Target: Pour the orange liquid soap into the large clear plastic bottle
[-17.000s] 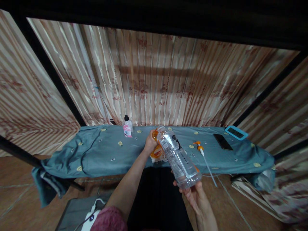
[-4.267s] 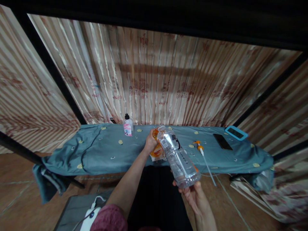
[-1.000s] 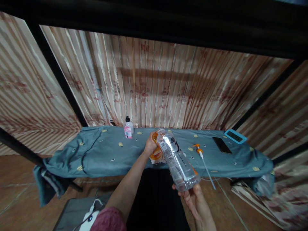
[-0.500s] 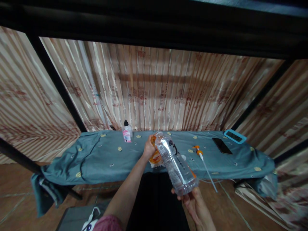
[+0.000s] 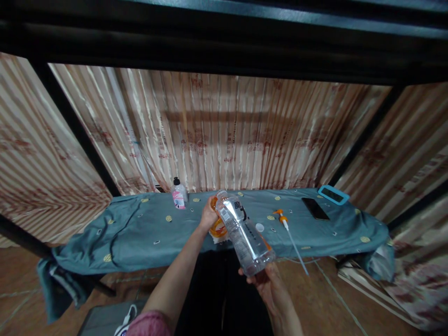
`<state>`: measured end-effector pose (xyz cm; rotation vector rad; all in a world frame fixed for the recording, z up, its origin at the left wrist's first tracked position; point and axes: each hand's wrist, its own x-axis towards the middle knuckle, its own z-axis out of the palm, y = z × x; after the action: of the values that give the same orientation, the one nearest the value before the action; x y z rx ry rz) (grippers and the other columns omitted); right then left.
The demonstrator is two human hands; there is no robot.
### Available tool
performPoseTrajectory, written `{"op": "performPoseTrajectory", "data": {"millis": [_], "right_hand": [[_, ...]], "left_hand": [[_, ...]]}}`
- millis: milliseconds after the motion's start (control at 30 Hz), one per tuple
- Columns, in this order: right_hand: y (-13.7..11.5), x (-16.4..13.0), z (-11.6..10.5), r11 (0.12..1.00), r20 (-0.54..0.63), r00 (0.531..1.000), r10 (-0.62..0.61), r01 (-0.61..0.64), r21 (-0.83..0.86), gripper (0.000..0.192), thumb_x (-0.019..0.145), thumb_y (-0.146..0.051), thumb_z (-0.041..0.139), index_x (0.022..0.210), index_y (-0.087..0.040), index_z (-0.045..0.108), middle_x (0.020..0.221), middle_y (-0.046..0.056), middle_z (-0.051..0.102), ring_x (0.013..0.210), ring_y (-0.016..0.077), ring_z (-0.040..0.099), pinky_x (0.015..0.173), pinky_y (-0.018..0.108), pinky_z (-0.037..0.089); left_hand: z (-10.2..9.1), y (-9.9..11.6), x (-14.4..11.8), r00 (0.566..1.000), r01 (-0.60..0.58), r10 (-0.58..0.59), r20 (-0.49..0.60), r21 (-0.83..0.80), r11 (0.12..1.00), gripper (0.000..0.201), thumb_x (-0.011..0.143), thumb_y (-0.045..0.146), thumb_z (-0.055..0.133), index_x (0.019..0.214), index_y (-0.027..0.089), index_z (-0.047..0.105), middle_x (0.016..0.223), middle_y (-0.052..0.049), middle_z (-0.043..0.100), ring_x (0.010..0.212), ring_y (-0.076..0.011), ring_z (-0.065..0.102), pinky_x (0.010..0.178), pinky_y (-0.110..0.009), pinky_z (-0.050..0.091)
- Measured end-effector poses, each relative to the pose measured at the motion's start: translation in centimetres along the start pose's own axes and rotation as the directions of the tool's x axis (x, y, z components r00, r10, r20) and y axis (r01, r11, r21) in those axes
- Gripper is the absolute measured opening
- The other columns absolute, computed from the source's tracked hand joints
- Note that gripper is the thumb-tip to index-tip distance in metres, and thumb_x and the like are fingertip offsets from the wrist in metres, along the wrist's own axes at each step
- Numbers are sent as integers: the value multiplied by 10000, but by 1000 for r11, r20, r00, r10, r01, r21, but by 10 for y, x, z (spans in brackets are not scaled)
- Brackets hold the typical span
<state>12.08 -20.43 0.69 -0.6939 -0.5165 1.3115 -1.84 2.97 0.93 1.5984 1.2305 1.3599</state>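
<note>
Bottle in clear plastic (image 5: 242, 233) slants near six o'clock in our view; our right hand (image 5: 272, 285) grasps its base, seemingly to bear its weight. Our left hand (image 5: 209, 216) clasps the upper part of an orange bottle (image 5: 217, 228), probably to steady it beside the clear neck. At four o'clock an orange pump (image 5: 283, 218) lies, tube overhanging the blue-green cloth (image 5: 136, 242), perhaps laid aside for room. Overlap hides much of the orange bottle; we cannot tell whether the mouths touch.
</note>
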Motion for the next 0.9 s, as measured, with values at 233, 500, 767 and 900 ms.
{"op": "performPoseTrajectory", "data": {"millis": [233,500,767,900], "right_hand": [[2,8,-5,1000,45,999,13,-14,23,538,694,-507,836,1085,-222,600,892,68,768,679,251,746,479,223,568],[-8,0,4,1000,11,1000,16,-15,-21,546,673,-536,842,1039,-206,608,908,60,770,697,238,746,503,201,567],[1,8,-14,999,52,998,24,-23,-23,593,694,-536,826,1106,-185,582,888,85,759,712,259,746,503,217,575],[3,7,-13,1000,29,999,20,-20,-21,578,685,-530,835,1078,-187,586,885,78,764,703,250,746,507,223,579]], "left_hand": [[0,4,-1,1000,-18,18,-2,15,1000,317,737,285,714,1007,170,591,973,-61,715,907,-213,681,887,-363,529],[-1,8,-4,1000,-25,25,13,33,999,334,732,329,719,1011,192,596,961,-38,715,892,-197,673,870,-339,527],[0,5,-4,1000,-27,27,-1,34,999,362,728,361,729,1029,204,604,964,-38,728,896,-200,684,868,-334,528],[1,2,-2,999,-35,35,-1,21,999,359,711,348,748,1010,203,611,965,-42,730,917,-211,690,886,-345,530]]}}
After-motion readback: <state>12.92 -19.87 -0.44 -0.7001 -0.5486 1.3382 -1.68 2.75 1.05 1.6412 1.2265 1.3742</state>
